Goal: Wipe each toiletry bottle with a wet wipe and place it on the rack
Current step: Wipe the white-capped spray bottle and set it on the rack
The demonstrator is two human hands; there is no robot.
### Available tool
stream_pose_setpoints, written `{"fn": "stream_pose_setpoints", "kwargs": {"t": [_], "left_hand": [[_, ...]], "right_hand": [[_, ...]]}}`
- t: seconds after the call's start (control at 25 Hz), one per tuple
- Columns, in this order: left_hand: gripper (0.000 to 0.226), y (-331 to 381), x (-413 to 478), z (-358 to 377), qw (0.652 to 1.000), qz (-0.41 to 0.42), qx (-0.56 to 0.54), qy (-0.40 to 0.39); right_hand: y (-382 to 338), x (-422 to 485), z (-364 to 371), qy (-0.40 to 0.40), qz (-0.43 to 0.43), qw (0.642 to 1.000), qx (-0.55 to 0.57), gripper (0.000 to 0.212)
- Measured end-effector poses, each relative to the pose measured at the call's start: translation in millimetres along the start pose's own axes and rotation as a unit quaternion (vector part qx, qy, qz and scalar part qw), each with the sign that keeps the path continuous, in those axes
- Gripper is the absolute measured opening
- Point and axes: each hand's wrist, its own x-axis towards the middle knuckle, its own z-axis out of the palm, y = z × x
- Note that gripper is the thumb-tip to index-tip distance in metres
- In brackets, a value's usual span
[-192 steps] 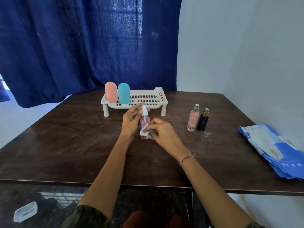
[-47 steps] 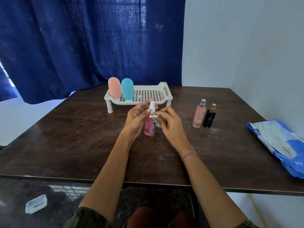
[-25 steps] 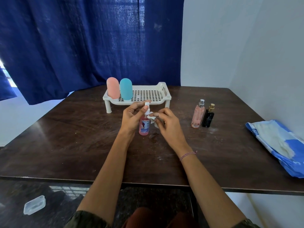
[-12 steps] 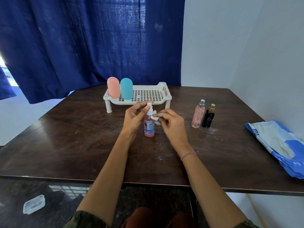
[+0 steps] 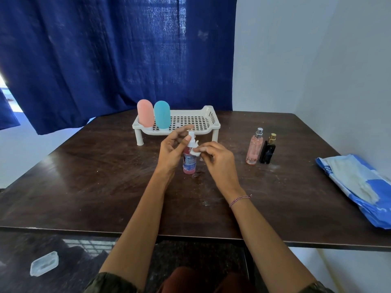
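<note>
The left hand [image 5: 172, 150] pinches the pump neck of the pink spray bottle [image 5: 189, 164], upright on the table [image 5: 101, 178] before the rack [image 5: 210, 116], the right hand [image 5: 220, 162] pinching a wet wipe [image 5: 195, 152] against its shoulder; light, likely slick plastic, safest gripped round the body.

Five bottles in all — two capsule-shaped, the pink capsule bottle [image 5: 145, 113] and the teal capsule bottle [image 5: 161, 115]; one pink spray bottle [image 5: 189, 166]; two perfume bottles, the pink perfume bottle [image 5: 254, 149] and the black perfume bottle [image 5: 267, 152]. One rack [image 5: 210, 115], one wet wipe [image 5: 195, 152], one blue-and-white packet [image 5: 359, 187], one clear box [image 5: 44, 263]. Two hands — the left hand [image 5: 171, 153] and the right hand [image 5: 220, 163]. One thread bracelet [image 5: 240, 199], one table [image 5: 95, 176], one curtain [image 5: 105, 60].
</note>
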Motion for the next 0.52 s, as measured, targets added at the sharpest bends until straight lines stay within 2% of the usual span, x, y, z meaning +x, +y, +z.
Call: {"fn": "stream_pose_setpoints", "kwargs": {"t": [0.28,0.52], "left_hand": [[0.023,-1.8,-0.8,-0.6,0.999,0.023,0.038,0.012],[0.023,2.3,-2.6,0.0,1.0,0.004,-0.01,0.005]], "right_hand": [[-4.3,-0.9,-0.4,0.005,0.001,1.0,-0.011,0.018],[-3.8,-0.8,-2.5,0.012,0.003,0.997,-0.072,0.02]]}}
